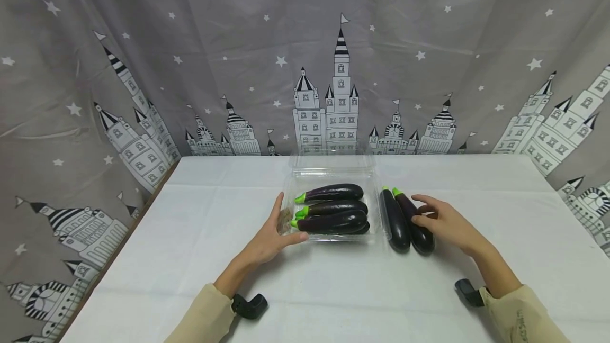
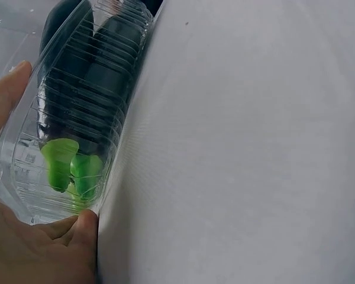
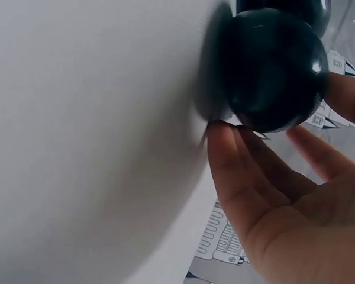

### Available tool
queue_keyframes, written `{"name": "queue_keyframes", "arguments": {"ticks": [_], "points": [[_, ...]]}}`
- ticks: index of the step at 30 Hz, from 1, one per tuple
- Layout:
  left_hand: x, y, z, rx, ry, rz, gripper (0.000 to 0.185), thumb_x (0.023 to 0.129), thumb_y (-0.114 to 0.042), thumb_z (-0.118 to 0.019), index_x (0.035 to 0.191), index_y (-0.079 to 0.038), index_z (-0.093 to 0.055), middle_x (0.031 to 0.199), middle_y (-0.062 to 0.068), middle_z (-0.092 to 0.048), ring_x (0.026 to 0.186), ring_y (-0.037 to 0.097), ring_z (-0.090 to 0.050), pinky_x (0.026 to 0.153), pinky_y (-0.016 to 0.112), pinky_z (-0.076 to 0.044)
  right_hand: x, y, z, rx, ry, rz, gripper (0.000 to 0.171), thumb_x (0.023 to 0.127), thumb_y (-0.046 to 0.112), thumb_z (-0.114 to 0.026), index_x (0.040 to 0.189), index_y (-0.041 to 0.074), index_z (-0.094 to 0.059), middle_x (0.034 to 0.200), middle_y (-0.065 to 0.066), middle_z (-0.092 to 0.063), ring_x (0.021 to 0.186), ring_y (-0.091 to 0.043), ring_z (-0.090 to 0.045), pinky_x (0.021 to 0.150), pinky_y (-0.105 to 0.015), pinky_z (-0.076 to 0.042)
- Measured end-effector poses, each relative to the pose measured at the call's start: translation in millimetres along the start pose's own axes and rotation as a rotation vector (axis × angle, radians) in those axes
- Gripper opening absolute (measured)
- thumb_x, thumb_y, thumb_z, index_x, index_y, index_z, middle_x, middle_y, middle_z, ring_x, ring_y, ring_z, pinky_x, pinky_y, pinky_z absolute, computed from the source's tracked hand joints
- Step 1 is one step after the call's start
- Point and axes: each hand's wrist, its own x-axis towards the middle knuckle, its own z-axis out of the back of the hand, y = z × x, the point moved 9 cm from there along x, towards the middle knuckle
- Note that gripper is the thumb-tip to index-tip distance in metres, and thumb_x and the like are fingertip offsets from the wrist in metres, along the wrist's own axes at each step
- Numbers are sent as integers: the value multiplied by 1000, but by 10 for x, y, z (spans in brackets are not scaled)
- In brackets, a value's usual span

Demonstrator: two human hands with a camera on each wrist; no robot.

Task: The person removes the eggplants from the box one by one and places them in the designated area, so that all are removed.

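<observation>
A clear plastic clamshell container (image 1: 335,172) stands with its lid up at the back middle of the table and holds several dark purple eggplants (image 1: 333,221) with green stems. My left hand (image 1: 267,237) grips its front left corner, thumb along the front wall and fingers at the left side. In the left wrist view, green stems (image 2: 59,163) show through the ribbed wall. Right of the container lie two more eggplants side by side. My right hand (image 1: 440,221) holds the outer eggplant (image 1: 413,221) between thumb and fingers; the inner eggplant (image 1: 397,221) lies against the container's side.
A white cloth (image 1: 343,290) covers the table. Behind it hangs a grey curtain (image 1: 405,68) printed with castles and stars. The raised lid (image 1: 333,160) stands close to the curtain. A dark device (image 1: 250,306) is worn at each wrist, below the beige sleeves.
</observation>
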Motion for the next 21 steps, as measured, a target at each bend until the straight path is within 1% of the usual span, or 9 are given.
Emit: {"name": "queue_keyframes", "arguments": {"ticks": [7,14,21], "points": [[2,1,8,-8,-2,-5,117,82,-38,-80,159,-24,6,161,21,-16,148,39,-9,112,65,-7,-22,-44,17,-25,4,-43,53,92,16,-67,136,-7,-48,109,-23,-63,100,-36,-61,78,-45,-52],[-8,-9,13,-6,2,-12,117,82,-38,-80,159,-23,7,160,22,-18,148,39,-11,112,65,-8,-2,-49,0,4,-14,-32,49,92,16,-67,133,-6,-52,107,-21,-63,98,-33,-61,72,-37,-51],[-5,-20,1,-22,4,-12,117,83,-38,-80,159,-23,7,160,21,-18,148,38,-11,114,63,-7,-5,-50,-15,15,-9,-17,50,93,16,-66,135,-7,-51,109,-22,-63,98,-33,-62,73,-36,-51]]}}
